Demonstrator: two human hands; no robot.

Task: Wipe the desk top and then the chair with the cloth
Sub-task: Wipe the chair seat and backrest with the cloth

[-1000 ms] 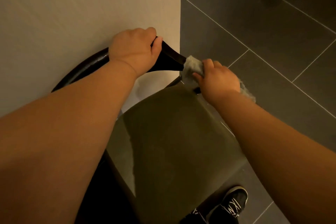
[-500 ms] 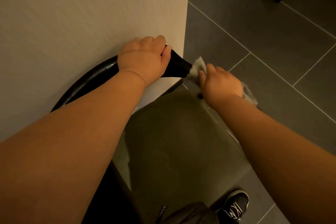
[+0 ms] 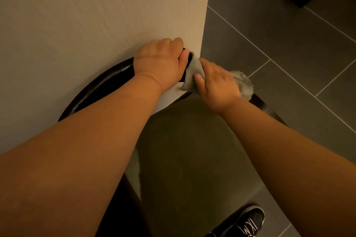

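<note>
Right hand holds the cloth tight on the chair rail, just beside the left hand gripping it. By now the desk top looks done, and the seat may need wiping.

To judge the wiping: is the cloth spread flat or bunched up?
Bunched: the right hand grips the cloth crumpled against the chair's black backrest.

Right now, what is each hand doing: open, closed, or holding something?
Left hand: grips the black chair back.
Right hand: holds the cloth.
</note>
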